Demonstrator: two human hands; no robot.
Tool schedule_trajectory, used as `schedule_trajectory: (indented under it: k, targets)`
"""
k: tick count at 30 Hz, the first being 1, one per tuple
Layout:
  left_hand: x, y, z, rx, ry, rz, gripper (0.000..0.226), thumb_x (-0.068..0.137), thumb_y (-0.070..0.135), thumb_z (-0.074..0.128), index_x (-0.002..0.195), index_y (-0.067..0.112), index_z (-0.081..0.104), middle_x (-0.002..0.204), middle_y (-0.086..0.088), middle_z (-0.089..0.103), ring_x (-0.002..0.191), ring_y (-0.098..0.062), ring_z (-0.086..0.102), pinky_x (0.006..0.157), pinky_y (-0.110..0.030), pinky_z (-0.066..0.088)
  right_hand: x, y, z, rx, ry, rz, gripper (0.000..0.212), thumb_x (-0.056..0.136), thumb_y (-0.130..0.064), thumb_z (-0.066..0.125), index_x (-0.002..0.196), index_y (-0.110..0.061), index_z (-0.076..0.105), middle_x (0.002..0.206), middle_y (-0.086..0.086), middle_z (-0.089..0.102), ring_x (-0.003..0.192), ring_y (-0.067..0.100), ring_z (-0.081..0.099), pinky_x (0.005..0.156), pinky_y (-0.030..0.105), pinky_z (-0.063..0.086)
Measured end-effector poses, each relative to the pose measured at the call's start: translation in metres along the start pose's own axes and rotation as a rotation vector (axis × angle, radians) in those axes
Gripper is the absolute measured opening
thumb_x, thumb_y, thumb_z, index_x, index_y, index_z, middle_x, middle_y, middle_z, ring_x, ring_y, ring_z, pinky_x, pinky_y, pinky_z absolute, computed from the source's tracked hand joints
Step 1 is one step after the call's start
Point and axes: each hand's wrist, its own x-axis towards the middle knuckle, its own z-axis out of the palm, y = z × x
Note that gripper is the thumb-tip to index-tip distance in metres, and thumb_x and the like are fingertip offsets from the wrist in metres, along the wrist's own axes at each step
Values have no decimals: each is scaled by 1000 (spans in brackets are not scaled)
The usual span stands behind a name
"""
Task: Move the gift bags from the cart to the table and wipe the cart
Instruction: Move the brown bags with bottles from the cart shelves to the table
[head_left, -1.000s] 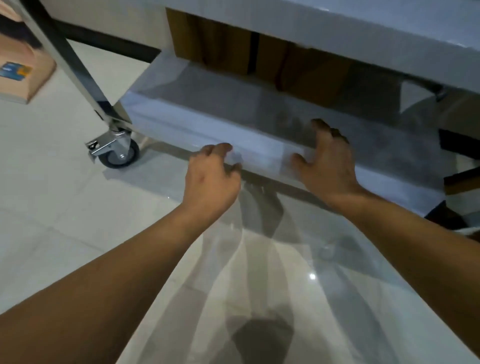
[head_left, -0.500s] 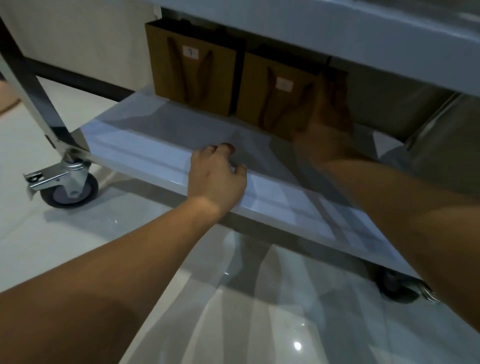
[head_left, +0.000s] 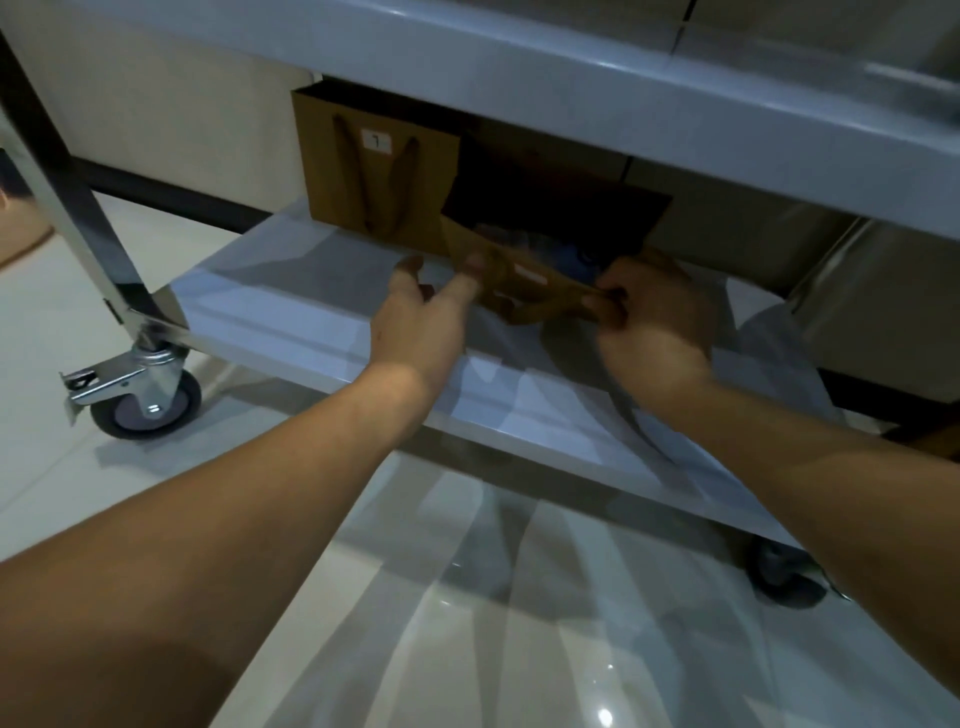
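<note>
We have the tipped gift bag (head_left: 524, 291) on the cart's lower shelf (head_left: 291, 306), mouth towards us; our right hand (head_left: 655, 317) pinches its handle, our left hand (head_left: 423, 317) grips its left edge; the second bag (head_left: 382, 176) stands upright behind, nearer the left.

the upper shelf (head_left: 519, 67) roofs the gap low over the lower shelf (head_left: 291, 312). two brown bags (head_left: 374, 182) stand at the back, the right one tipped forward. the shelf's left front lies bare; a cart leg (head_left: 78, 208) bounds that side.
</note>
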Motion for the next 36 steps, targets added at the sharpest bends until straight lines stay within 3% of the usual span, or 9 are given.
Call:
schedule_trajectory:
  k: [5,10,15,21,26,29,32,34,36]
  targets:
    - [10,16,3,-180,-10,-77,84,48,58,79,125,28,64,118,6,72,115,-25,65,99,-50,53,-33,13,-26,1,133,-205,16,87,-17,69,102,-10,72,96,13,70,77,34,66,67,38,55]
    - [9,38,16,-162,90,-68,16,78,16,71,90,7,64,94,-15,69,86,-31,71,83,-48,61,-34,0,-42,-242,68,-190,39,84,-17,73,121,-11,65,101,18,70,92,44,63,72,45,54]
    - [5,37,17,21,133,-157,29,83,11,69,110,3,64,106,-14,68,80,-23,68,67,-29,61,-21,-11,-40,-290,-3,-243,46,74,-21,74,118,-9,67,105,19,66,103,47,53,86,52,47]
    - [-15,31,10,-99,120,-327,31,90,-2,58,121,1,60,113,-25,63,93,-37,68,52,-33,61,-35,-19,-37,-30,131,-388,21,92,-29,67,99,-10,73,97,13,64,93,36,55,67,37,46]
    - [-24,28,9,-32,161,-427,21,94,4,58,114,3,62,114,-25,63,92,-41,69,35,-23,48,-30,-38,-49,-88,125,-206,48,82,-26,72,127,-17,58,125,21,54,112,43,46,80,46,51]
    - [-26,26,7,-9,163,-429,10,99,13,57,107,8,57,112,-21,65,84,-37,72,42,-28,55,-19,-51,-57,-128,-173,68,85,82,-41,68,151,-23,23,142,17,42,131,41,37,107,53,39]
    - [-27,17,3,83,171,-421,6,101,17,57,99,12,54,97,-17,67,60,-28,74,57,-33,63,-14,-64,-62,25,-442,217,42,91,-34,65,126,-14,54,96,4,61,91,24,63,77,36,53]
    - [-28,16,2,113,161,-399,15,101,15,56,88,17,50,88,-13,64,59,-26,73,64,-34,64,-19,-70,-61,81,-428,186,25,93,-22,66,117,-18,60,98,1,64,91,21,64,76,34,55]
    - [-32,17,2,89,157,-383,19,101,12,55,85,17,47,90,-14,64,63,-29,73,64,-37,64,-29,-77,-54,142,-271,58,43,89,-13,69,130,-22,60,115,1,67,106,21,63,91,39,54]
